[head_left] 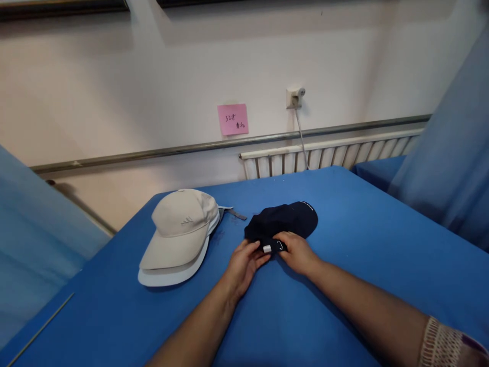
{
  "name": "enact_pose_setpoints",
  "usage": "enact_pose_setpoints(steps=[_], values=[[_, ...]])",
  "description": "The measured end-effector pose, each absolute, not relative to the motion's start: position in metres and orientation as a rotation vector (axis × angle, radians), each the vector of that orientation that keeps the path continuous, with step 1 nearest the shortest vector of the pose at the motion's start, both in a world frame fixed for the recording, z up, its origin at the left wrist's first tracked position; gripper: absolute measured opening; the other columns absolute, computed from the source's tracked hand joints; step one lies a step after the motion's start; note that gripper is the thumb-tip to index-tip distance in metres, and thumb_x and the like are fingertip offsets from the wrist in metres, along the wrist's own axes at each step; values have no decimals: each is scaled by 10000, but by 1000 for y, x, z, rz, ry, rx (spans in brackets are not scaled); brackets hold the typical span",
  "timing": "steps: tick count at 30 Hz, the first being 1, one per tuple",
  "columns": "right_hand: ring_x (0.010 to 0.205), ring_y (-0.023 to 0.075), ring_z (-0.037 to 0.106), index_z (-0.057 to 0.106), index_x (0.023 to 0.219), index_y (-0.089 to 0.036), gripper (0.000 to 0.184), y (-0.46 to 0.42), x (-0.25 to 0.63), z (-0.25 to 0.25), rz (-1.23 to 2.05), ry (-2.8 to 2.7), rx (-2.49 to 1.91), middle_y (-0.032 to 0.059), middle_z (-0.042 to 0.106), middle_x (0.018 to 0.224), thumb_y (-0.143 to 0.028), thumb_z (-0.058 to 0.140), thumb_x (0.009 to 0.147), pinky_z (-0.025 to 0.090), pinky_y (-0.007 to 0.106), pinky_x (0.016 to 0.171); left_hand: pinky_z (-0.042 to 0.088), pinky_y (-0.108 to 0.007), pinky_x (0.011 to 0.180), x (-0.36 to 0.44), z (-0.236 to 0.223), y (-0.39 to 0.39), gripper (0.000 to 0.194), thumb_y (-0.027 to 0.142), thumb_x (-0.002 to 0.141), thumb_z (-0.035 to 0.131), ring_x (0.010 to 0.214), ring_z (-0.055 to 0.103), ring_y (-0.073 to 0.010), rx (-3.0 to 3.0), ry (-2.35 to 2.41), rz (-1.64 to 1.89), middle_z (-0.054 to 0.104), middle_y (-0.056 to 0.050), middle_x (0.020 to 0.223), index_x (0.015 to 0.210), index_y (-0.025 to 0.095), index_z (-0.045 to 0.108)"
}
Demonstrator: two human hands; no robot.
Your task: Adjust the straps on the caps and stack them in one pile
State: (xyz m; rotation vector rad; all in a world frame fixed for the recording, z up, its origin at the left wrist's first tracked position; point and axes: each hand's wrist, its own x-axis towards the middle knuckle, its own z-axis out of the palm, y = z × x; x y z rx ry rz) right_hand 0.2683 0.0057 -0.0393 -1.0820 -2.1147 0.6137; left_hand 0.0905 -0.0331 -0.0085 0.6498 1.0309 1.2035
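Note:
A dark navy baseball cap (273,221) lies on the blue table, its brim pointing to the far right and its back strap facing me. My left hand (246,260) grips the strap's left end, next to a small white tag. At the strap's right end, by a metal buckle, the fingers of my right hand (296,250) are closed on the cap. To the left sits a small stack of caps: a beige cap (183,214) with a small logo on top, and a paler cap (168,278) beneath it, brims toward me.
The blue table (305,316) reaches back to the wall. Behind it run a metal rail (171,151) and a white radiator (328,155). A cord drops from the wall socket (294,98). A pink note (233,120) is on the wall. Blue curtains (451,142) hang at both sides.

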Motion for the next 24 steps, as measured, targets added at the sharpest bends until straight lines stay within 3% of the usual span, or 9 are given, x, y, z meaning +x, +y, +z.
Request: enact_pose_setpoints(steps=[3,7,10,13,17,24], values=[[884,207,609,644,954,-218,289,4,269,-37,629,-2101,-1113,36,682,920,-39,547,748,442,324,786,528,-328,755,89,-7,-34,362,235,768,668,918,632,-210,1014,1448,1396,642,-80,1055,1109,189,555],[888,205,616,634,972,-230,357,-1,265,-36,687,-2071,-1149,30,686,937,-13,555,700,445,314,781,452,-390,948,88,1,-39,121,251,815,615,1059,570,-239,1745,1530,1398,639,-83,1078,924,208,644],[934,216,621,625,1007,-229,374,-1,263,-38,732,-2072,-1140,42,689,985,-21,580,699,453,327,819,421,-422,973,94,1,-44,147,252,813,633,1046,569,-251,2024,1392,1131,655,-80,1069,952,228,672],[968,232,623,613,1053,-217,368,-1,263,-40,746,-2063,-1159,62,688,1021,-59,609,721,457,348,847,416,-431,957,99,-6,-44,224,230,774,670,1058,558,-261,2065,1417,992,633,-85,1125,997,224,652],[968,223,628,597,1103,-216,393,-3,263,-39,767,-2039,-1122,64,688,1036,-66,597,739,463,346,849,428,-401,915,98,-10,-40,96,160,750,651,1023,557,-241,2050,1449,941,627,-71,1070,826,204,611],[844,179,645,617,1039,-230,285,-2,264,-40,918,-1888,-1039,15,697,937,-116,569,783,482,304,747,444,-346,921,97,-7,-39,118,182,743,655,1057,573,-222,1636,1207,1134,616,-89,1122,694,176,549]])
